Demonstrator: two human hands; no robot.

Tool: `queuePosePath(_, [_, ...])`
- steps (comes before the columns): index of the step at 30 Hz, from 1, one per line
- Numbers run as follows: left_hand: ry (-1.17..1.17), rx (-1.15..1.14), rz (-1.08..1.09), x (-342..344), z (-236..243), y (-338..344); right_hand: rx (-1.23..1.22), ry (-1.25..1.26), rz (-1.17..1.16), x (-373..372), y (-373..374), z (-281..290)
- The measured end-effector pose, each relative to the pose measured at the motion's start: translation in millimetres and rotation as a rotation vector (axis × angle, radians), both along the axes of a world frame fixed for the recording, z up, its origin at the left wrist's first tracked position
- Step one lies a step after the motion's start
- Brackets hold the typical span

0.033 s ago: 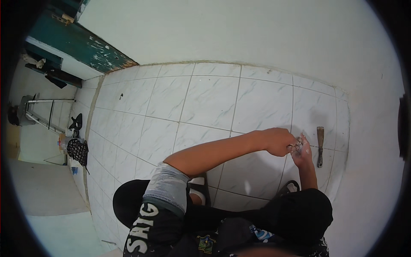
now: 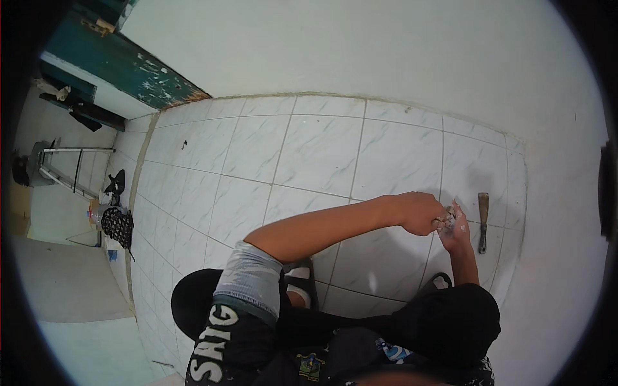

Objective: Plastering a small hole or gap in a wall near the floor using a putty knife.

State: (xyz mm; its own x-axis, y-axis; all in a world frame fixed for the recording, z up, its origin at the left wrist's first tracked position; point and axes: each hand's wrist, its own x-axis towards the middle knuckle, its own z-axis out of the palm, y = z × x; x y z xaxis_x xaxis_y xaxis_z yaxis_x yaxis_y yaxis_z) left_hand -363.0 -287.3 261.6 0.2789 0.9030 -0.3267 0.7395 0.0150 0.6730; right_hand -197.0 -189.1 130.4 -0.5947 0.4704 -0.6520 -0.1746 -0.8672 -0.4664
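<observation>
My left hand reaches across to the right, its fingers bent and closed against the palm of my right hand. Greyish-white crumbly matter shows between the left fingertips and that palm; what exactly the left fingers pinch is hidden. My right hand is turned palm up, with fingers stretched out and whitish smears on the skin. Just to its right, a scraper with a worn brown handle lies on the tiled floor, touched by neither hand.
Pale walls meet the floor ahead and at the right. A green door with flaking paint stands at the far left. Beyond a floor strip are a metal frame, a dark patterned bag and black shoes. A small dark bit lies on the tiles.
The whole view has shifted very slightly. Both hands keep the same pose, and the scraper lies where it was.
</observation>
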Motion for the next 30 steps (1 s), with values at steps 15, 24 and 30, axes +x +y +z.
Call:
queuePosePath(15, [0.204,-0.132,-0.076,-71.6,172.3,-239.5,0.861,-0.356,0.898,-183.7,-28.5,217.4])
queuePosePath(24, [0.176,-0.167,-0.1,-114.9,150.6,-259.0,0.341,0.282,0.372,-214.8,7.0,3.9])
queuePosePath(30, [0.148,-0.191,-0.146,-130.6,154.5,-275.3,0.165,-0.737,-0.452,-18.0,16.0,-122.6])
